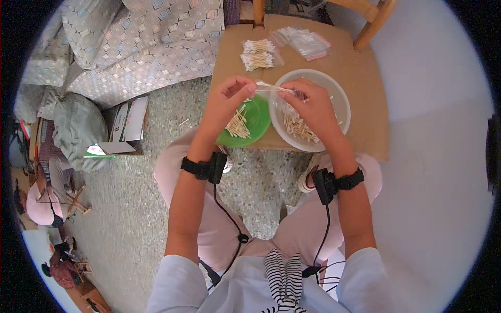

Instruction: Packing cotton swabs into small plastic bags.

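My left hand [226, 100] pinches one end of a small clear plastic bag [267, 87], thumb against fingers. At the bag's other end, the fingers of my right hand [312, 106] are closed on it. A few pale sticks show in or along the bag; the shine hides how many. Below my left hand sits a green bowl [259, 125] holding loose cotton swabs [238, 125]. Under my right hand is a larger white bowl [342, 93] with more cotton swabs [298, 128], partly covered by the hand.
Bagged cotton swabs [258, 55] lie farther back on the cardboard-covered seat [360, 99], beside a stack of clear bags [308, 44]. A wooden chair back [373, 23] rises behind. An open carton [125, 125] stands on the floor at left. Other people [47, 201] sit at far left.
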### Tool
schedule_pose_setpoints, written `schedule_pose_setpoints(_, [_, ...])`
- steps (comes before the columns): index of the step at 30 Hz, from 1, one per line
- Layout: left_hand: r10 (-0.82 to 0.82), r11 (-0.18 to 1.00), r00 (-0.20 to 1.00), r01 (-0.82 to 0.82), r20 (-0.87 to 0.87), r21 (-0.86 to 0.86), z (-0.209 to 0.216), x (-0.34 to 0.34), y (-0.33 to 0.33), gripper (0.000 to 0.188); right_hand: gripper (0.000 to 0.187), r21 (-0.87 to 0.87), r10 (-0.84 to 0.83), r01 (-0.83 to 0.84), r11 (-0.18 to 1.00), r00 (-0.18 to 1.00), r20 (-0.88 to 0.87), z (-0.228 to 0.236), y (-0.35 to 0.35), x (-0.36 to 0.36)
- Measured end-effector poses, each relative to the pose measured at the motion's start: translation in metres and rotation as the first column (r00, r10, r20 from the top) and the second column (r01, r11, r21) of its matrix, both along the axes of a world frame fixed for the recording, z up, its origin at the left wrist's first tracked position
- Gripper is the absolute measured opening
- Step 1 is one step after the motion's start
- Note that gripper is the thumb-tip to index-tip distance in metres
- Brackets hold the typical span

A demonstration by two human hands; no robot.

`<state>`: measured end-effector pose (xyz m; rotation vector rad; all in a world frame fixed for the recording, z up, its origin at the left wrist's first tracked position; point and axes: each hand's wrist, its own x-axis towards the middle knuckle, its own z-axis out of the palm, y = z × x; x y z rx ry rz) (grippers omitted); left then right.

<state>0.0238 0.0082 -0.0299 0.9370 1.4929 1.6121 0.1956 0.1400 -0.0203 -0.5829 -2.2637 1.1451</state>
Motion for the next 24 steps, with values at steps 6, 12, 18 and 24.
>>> schedule_pose_setpoints(6, [0.059,0.997,0.998,-0.059,-0.003,0.055,0.0,0.003,0.001,0.023,0.025,-0.039,-0.055,0.054,0.998,0.998,-0.017,0.006,-0.007,0.005])
schedule_pose_setpoints(12, [0.086,0.994,0.992,-0.079,-0.093,0.077,-0.009,0.001,0.004,0.028,0.023,-0.045,-0.176,0.175,0.984,0.984,-0.02,-0.001,-0.01,0.005])
schedule_pose_setpoints(18, [0.079,0.989,0.986,-0.059,-0.149,0.134,-0.007,0.008,0.0,0.031,0.024,-0.06,-0.136,0.136,0.989,0.991,0.007,-0.004,-0.016,0.005])
schedule_pose_setpoints(24, [-0.059,0.998,0.971,0.051,-0.232,-0.042,-0.012,0.001,-0.002,0.028,0.026,-0.03,-0.107,0.108,0.994,0.993,0.046,0.002,-0.018,0.006])
